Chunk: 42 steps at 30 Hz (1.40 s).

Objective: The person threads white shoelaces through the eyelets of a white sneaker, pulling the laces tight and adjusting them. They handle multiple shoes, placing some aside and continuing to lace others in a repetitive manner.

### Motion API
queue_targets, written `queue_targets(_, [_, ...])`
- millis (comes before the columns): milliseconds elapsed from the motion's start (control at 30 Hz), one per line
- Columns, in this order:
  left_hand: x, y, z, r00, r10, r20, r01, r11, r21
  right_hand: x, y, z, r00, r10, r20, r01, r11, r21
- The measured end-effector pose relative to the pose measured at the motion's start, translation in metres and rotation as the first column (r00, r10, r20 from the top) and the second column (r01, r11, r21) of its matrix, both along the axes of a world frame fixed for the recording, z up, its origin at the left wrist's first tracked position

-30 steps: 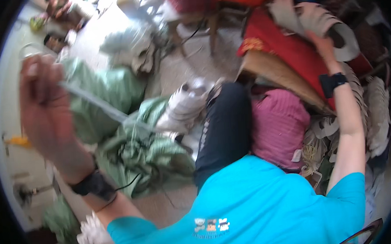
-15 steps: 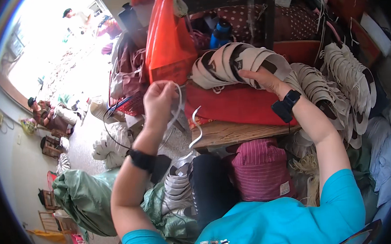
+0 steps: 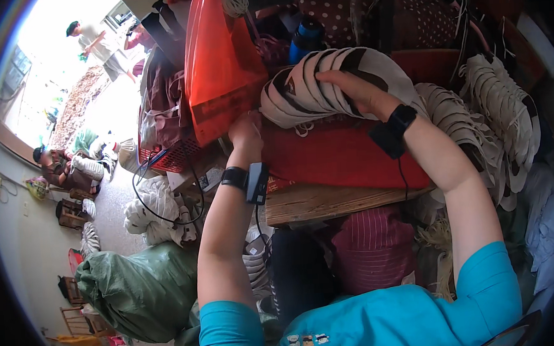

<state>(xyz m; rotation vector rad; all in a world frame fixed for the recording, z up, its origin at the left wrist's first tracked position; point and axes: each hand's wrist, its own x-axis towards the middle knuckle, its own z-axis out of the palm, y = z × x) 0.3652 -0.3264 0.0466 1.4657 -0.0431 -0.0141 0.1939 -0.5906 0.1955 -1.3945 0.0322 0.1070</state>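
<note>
A stack of nested white shoe uppers [image 3: 322,86] with dark linings lies on the red cloth [image 3: 338,151] over a wooden bench. My right hand [image 3: 360,93] grips this stack from the right, thumb across the top and the other fingers mostly hidden. At the stack's left end is my left hand [image 3: 246,132], low beside an orange-red plastic bag [image 3: 222,82]. Its fingers look curled together; whatever is between them cannot be made out. A small white loop of lace [image 3: 302,129] shows under the stack.
More stacked uppers [image 3: 499,105] stand at the right. A blue bottle [image 3: 306,40] is behind the stack. The bench's wooden edge [image 3: 341,201] faces me. A green sack [image 3: 133,293] lies at left, and a black cable [image 3: 142,199] loops near a red basket [image 3: 169,156]. Other people are farther left.
My left hand has moved from the raised spot down and right to the stack's left end. The white cord it held no longer shows. My right hand has shifted slightly left on the stack.
</note>
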Motion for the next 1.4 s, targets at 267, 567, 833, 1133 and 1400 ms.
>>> queue_targets(267, [-0.012, 0.047, 0.008, 0.964, -0.266, 0.007, 0.266, 0.963, -0.045, -0.015, -0.01, -0.004, 0.996, 0.087, -0.01, -0.085, 0.988, 0.125])
queue_targets(567, [-0.044, 0.031, 0.051, 0.88, -0.274, -0.387, -0.007, 0.809, -0.588, -0.011, 0.017, 0.004, 0.988, 0.147, -0.055, -0.147, 0.989, 0.0])
queue_targets(833, [-0.158, 0.051, 0.107, 0.663, -0.731, -0.162, 0.538, 0.616, -0.575, -0.094, 0.012, -0.009, 0.975, 0.191, 0.116, -0.204, 0.973, 0.109])
queue_targets(1133, [-0.201, 0.08, 0.116, 0.739, -0.665, -0.107, 0.659, 0.747, -0.091, -0.108, 0.048, -0.019, 0.945, 0.326, 0.015, -0.323, 0.928, 0.183])
queue_targets(1400, [-0.214, 0.074, 0.129, 0.806, -0.564, -0.178, 0.581, 0.812, 0.056, -0.11, 0.057, -0.021, 0.946, 0.325, 0.018, -0.323, 0.929, 0.181])
